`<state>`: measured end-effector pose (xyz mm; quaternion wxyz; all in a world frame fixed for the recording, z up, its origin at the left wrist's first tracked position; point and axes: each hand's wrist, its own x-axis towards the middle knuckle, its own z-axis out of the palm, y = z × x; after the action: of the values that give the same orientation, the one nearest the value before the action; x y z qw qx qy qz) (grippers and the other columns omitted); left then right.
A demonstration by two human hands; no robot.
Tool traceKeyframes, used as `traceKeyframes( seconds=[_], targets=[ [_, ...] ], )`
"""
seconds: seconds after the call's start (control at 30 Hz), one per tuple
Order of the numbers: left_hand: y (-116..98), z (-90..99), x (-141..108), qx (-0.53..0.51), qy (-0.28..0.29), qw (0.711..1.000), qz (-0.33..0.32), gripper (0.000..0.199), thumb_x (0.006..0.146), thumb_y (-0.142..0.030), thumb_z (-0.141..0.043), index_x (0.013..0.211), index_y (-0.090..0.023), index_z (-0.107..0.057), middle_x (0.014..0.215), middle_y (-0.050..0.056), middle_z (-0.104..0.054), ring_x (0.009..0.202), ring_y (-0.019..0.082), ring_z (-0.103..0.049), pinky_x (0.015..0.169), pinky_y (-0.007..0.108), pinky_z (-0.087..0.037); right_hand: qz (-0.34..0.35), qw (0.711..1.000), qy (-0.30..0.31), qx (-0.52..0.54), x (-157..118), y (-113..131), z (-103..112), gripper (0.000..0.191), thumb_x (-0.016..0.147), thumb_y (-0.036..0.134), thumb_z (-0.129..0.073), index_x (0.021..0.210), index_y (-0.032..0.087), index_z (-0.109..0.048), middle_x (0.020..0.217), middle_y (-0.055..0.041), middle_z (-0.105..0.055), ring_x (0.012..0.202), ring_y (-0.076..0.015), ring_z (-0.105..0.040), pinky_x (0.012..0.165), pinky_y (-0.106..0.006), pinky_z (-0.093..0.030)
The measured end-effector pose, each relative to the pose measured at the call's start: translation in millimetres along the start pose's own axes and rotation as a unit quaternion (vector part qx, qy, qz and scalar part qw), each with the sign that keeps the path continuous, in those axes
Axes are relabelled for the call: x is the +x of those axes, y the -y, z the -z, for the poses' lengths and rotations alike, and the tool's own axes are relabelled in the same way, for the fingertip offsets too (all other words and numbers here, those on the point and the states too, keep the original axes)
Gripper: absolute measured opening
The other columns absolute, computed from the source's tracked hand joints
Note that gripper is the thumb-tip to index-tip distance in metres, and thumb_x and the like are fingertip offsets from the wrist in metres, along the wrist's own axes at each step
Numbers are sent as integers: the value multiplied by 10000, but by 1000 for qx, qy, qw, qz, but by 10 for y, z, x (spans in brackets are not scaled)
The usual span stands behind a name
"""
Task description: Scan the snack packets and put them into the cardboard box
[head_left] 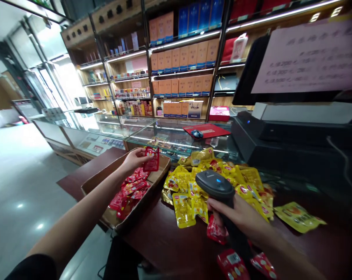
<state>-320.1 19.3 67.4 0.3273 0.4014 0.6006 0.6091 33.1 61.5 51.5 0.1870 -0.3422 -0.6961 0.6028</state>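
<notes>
Pinched in my left hand (135,158) is a small red snack packet (151,159), held up over a cardboard box (91,186). Inside that box lies a heap of red packets (135,186). My right hand (232,212) is wrapped round the grip of a black barcode scanner (215,183), whose blue light shows on top. Behind and beside the scanner spreads a pile of yellow snack packets (183,210). Several red packets (233,264) lie on the brown counter below my right hand, partly hidden by the scanner's handle.
One yellow-green packet (298,216) lies apart at the right. A computer mouse (197,134) rests on a red mat (213,131) on the glass display counter (146,130). A monitor (251,70) with a paper sign stands at right. Shelves of boxed goods (190,56) line the back.
</notes>
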Motion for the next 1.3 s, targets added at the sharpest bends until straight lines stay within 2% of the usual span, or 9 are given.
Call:
traceKeyframes(
  seconds=[0.17, 0.3, 0.47, 0.63, 0.73, 0.87, 0.97, 1.07, 1.3],
  targets=[
    [-200, 484, -107, 22, -92, 995, -38, 502, 521, -412, -878, 899, -151, -676, 809, 39, -715, 693, 154, -672, 646, 267, -538, 4, 1000, 3, 15, -78, 102, -38, 383, 805, 565, -623, 776, 193, -535, 459, 36, -559, 374, -127, -523, 406, -242, -423],
    [-273, 473, -173, 16, -76, 996, -46, 457, 551, -373, -875, 901, -154, -680, 832, 37, -709, 781, 165, -681, 705, 286, -564, 2, 999, 6, 36, -95, 108, -37, 388, 796, 561, -644, 767, 189, -539, 480, 37, -564, 394, -120, -534, 411, -238, -439],
    [-218, 37, -211, 26, 11, 999, -36, 431, 599, -383, -856, 908, -146, -670, 840, 53, -711, 787, 175, -686, 712, 308, -573, -2, 999, 2, 52, -69, 53, 56, 393, 780, 561, -669, 780, 186, -550, 487, 26, -581, 379, -116, -527, 390, -239, -438],
    [78, -645, -257, 71, 141, 987, -8, 380, 646, -387, -826, 902, -156, -666, 799, 43, -709, 713, 154, -669, 681, 297, -554, 12, 998, -18, 66, -108, 130, 147, 362, 775, 528, -672, 764, 182, -566, 472, 24, -580, 367, -116, -528, 371, -232, -431],
    [297, -1092, -328, 95, 243, 965, -5, 378, 649, -389, -818, 896, -145, -668, 804, 49, -706, 714, 154, -661, 705, 301, -542, 24, 998, -37, 55, -136, 208, 183, 296, 783, 448, -675, 725, 178, -568, 484, 16, -590, 392, -111, -552, 402, -223, -448],
    [469, -1577, -504, 151, 361, 919, -45, 320, 692, -360, -778, 894, -133, -676, 821, 52, -703, 763, 153, -648, 762, 288, -528, 50, 996, -52, 52, -139, 246, 242, 227, 817, 360, -632, 702, 171, -586, 479, 8, -591, 377, -93, -528, 389, -205, -415],
    [505, -1811, -645, 206, 413, 882, -94, 255, 743, -336, -729, 909, -148, -681, 867, 47, -706, 804, 162, -647, 763, 275, -519, 50, 996, -50, 54, -128, 238, 297, 249, 827, 324, -607, 637, 166, -574, 486, -9, -587, 391, -96, -530, 405, -218, -431],
    [536, -1982, -740, 256, 430, 849, -170, 182, 768, -275, -694, 922, -179, -684, 915, 39, -700, 840, 170, -642, 795, 283, -510, 46, 995, -54, 71, -116, 229, 345, 215, 824, 305, -604, 665, 161, -591, 495, -14, -587, 399, -106, -530, 416, -236, -439],
    [702, -2257, -799, 396, 458, 752, -259, 355, 681, -303, -766, 993, -174, -658, 1110, 111, -656, 1061, 293, -609, 942, 402, -488, 26, 990, -60, 122, -116, 241, 387, 170, 818, 300, -627, 737, 156, -588, 480, 16, -554, 378, -98, -512, 400, -227, -428]
  ],
)
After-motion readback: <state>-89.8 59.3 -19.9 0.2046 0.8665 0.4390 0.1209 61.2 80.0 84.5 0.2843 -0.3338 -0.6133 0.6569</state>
